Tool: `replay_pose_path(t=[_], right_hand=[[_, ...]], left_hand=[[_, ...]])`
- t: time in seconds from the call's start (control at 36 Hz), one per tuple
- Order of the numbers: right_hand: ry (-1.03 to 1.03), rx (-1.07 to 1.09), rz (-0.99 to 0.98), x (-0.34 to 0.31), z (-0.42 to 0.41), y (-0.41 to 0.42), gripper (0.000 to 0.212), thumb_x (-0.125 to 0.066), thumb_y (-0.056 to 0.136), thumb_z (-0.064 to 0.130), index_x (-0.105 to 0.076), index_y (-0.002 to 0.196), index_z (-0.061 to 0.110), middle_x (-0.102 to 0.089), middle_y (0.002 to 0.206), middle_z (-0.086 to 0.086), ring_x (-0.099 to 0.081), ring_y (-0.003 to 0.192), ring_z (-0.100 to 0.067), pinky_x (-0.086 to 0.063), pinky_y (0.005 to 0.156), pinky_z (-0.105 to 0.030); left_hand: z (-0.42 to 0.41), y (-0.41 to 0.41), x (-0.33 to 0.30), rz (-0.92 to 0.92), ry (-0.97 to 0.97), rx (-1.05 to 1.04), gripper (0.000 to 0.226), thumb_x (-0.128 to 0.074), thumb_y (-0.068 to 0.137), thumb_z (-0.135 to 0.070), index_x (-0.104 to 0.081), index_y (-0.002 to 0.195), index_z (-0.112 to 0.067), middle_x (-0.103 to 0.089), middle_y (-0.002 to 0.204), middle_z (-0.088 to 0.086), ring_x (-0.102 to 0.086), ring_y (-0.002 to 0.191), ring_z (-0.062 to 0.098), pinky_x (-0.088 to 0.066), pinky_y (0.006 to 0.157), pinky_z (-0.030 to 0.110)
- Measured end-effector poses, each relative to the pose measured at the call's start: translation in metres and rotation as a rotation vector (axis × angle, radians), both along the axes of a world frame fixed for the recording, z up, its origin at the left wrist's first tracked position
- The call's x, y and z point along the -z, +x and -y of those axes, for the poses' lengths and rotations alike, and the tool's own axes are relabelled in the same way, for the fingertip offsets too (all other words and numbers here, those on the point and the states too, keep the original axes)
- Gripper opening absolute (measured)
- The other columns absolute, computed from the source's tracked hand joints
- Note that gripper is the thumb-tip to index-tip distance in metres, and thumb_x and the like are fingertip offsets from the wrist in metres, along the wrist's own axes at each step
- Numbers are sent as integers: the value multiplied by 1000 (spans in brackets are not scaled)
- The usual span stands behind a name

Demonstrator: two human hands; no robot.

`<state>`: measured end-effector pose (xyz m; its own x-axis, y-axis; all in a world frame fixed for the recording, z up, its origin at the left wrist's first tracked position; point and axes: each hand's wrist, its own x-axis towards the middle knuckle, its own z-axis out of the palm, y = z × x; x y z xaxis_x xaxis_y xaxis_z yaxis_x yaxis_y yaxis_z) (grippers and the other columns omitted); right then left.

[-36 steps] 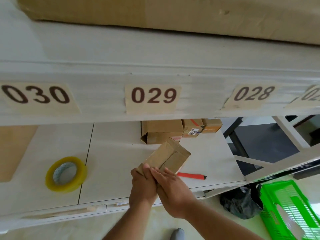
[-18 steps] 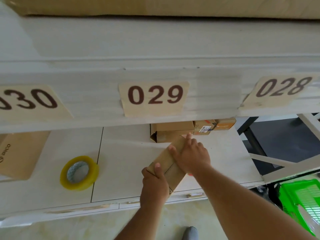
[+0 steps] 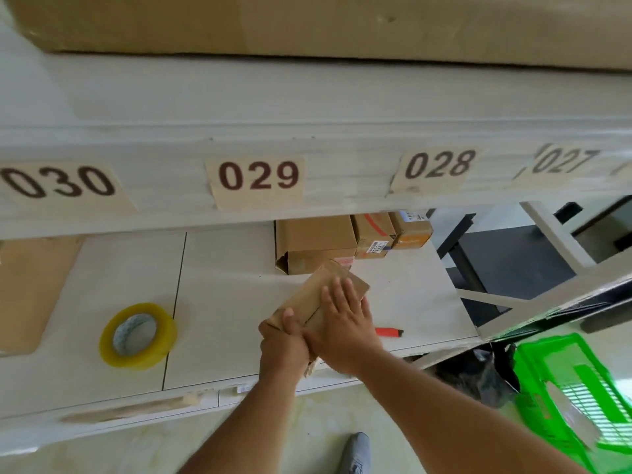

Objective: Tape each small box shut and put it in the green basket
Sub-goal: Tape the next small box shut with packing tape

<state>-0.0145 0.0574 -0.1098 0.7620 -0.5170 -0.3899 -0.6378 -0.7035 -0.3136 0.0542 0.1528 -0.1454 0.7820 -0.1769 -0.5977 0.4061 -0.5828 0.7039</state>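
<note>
Two hands on one small box [image 3: 309,297] — my left hand [image 3: 282,343] clenches its near end in a firm grip, my right hand [image 3: 343,323] presses flat-fingered on top. Its long axis runs away from my grip, up-right; the green basket [image 3: 578,388] sits far right, nearer my right hand.

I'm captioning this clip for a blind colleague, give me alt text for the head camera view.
A person's left hand grips the near end of a small cardboard box on a white table while the right hand presses flat on top. A yellow tape roll lies to the left, a red cutter to the right, and a green basket sits on the floor.
</note>
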Motion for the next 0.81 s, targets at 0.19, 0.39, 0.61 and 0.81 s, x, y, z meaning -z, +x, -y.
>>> replay_pose_path(t=[0.19,0.39,0.61,0.81], right_hand=[[401,563,345,-10,-31,-49,93,-72,91,44,-15,162,27,-15,169,9,-17,156,-15,-28,124,-36],[874,728,395,-31,-46,-47,37,-59,95,34,-58,131,28,-74,114,7,-71,103,-11,-54,82,-24],[745,679,462,-77,-63,-55,42,-47,99,25,-51,140,35,-68,120,10,-66,108,-13,-56,81,-23],[816,802,592,-97,-69,-90,41,-46,105,23,-48,144,34,-65,128,2,-67,114,-20,-61,93,-38]], left_hand=[[-23,4,-25,95,148,177,55,-42,96,-60,-54,113,-9,-57,115,14,-55,85,27,-45,71,36],[-43,3,-54,138,48,423,23,-53,99,-38,-54,105,-16,-63,92,1,-60,76,15,-43,58,28],[-68,-14,-90,209,-173,454,16,-53,101,-31,-62,116,-30,-71,96,-10,-67,82,10,-45,61,21],[-65,-32,-103,265,-234,550,30,-53,94,-52,-61,120,-39,-67,111,-9,-66,96,9,-57,81,34]])
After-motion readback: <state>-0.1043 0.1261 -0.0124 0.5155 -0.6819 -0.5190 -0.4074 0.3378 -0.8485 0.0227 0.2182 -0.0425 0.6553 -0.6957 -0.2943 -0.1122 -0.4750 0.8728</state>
